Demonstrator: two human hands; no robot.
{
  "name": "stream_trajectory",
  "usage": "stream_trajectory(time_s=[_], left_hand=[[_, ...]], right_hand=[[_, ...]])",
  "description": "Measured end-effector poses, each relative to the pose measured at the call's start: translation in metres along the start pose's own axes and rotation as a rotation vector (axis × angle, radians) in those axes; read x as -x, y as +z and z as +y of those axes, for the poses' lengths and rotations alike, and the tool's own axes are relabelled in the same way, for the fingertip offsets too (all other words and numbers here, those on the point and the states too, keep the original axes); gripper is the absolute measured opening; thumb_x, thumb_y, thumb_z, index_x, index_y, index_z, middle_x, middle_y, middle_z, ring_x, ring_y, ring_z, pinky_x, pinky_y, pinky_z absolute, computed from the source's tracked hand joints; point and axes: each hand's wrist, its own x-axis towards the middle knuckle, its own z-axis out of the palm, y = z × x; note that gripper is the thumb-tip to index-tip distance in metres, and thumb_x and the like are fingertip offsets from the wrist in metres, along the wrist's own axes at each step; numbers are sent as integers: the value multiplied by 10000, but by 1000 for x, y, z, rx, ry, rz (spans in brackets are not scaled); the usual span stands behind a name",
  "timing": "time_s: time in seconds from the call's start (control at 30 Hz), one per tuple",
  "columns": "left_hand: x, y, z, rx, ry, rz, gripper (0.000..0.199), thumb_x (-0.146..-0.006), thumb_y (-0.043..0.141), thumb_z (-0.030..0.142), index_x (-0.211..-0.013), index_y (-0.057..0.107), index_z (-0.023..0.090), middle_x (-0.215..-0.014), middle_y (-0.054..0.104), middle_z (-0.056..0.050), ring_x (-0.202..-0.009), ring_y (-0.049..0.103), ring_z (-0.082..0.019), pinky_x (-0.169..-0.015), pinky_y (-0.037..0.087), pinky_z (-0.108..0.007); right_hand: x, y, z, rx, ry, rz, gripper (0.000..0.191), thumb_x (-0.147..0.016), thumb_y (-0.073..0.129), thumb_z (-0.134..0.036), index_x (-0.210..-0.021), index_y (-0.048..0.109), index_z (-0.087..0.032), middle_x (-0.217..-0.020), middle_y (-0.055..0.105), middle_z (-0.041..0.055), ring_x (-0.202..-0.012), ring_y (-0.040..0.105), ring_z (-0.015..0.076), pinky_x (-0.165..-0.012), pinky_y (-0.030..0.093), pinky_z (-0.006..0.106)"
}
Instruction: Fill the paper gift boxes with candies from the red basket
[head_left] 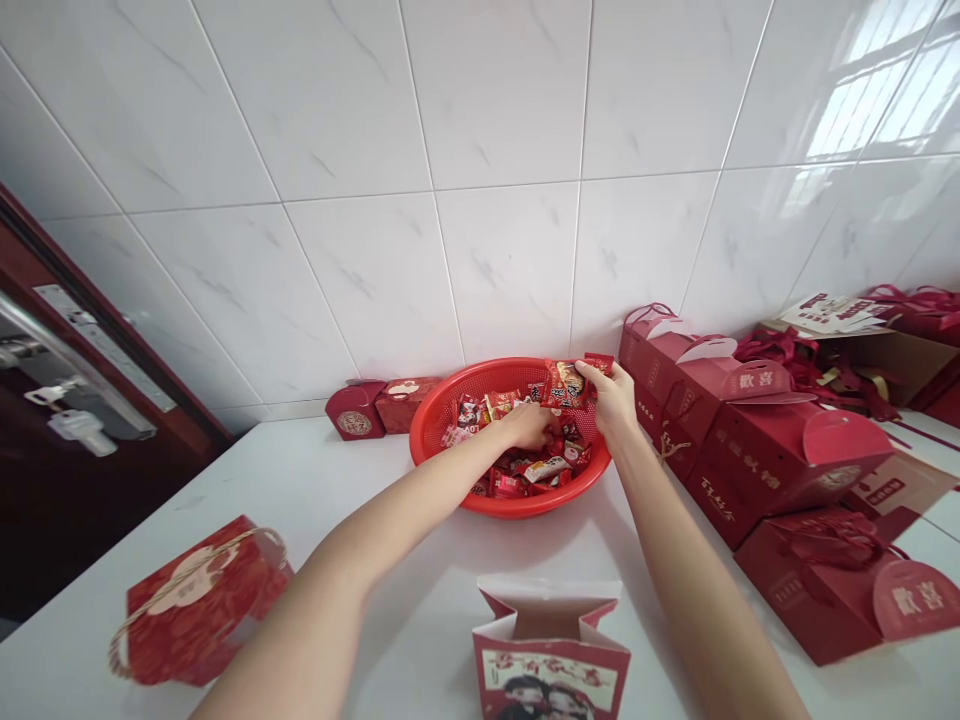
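A red plastic basket (512,508) holds a heap of wrapped candies (546,468), mostly red, with a few pale and yellow ones. My left hand (531,427) reaches into the heap; its fingers are bent down among the wrappers, and whatever they grip is hidden. At the basket's right rim my right hand (613,395) is closed, thumb on top, on a red snack packet (568,384) with dark lettering. Another bit of red wrapper sticks out above its fingers. Nearer to me, between my forearms, an open-topped red gift box (551,670) with a printed couple stands upright.
Closed red gift boxes (780,455) line the right side, some with ribbons. Two small red boxes (356,410) stand left of the basket by the tiled wall (502,260). A red patterned box with rope handles (199,600) is at front left. A door with keys (82,425) is beyond.
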Motion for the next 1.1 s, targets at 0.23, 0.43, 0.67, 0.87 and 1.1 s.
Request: stream_trajectory(time_s=[0.23,0.43,0.67,0.87,1.1], left_hand=[[5,-27,-2,370,-42,341,390,-729,569,3,-1046,742,151,-1082,771,-86,-1026,705,-254,-894,536,-334],[55,-53,21,907,44,648,180,-730,730,200,-901,742,145,-1020,777,-101,-990,710,-255,-923,538,-389],[165,-53,72,936,404,636,57,-806,691,217,-775,710,174,-1035,771,-82,-986,705,-224,-816,552,-310],[218,-47,94,492,573,509,138,-856,643,151,-787,758,187,-939,768,-81,-812,715,-179,-693,574,-271],[219,-36,101,-4,598,512,268,-930,552,90,-822,767,208,-1069,723,-75,-950,693,-173,-806,574,-284]], right_hand=[[2,0,-17,-176,186,-19,223,-568,840,-203,-699,660,-183,-675,704,-13,-626,653,153,-614,549,263],[19,-9,-67,-174,254,-253,186,-648,814,-268,-778,691,-218,-708,722,-33,-632,678,158,-602,565,263],[80,-17,-140,78,140,-594,229,-626,842,-305,-767,707,-186,-679,679,-2,-566,618,135,-518,505,237],[118,-20,-176,213,68,-884,251,-652,845,-334,-812,705,-201,-704,673,23,-522,595,147,-476,472,269],[126,-20,-183,256,11,-874,263,-662,849,-360,-827,703,-217,-734,680,36,-542,597,156,-451,462,269]])
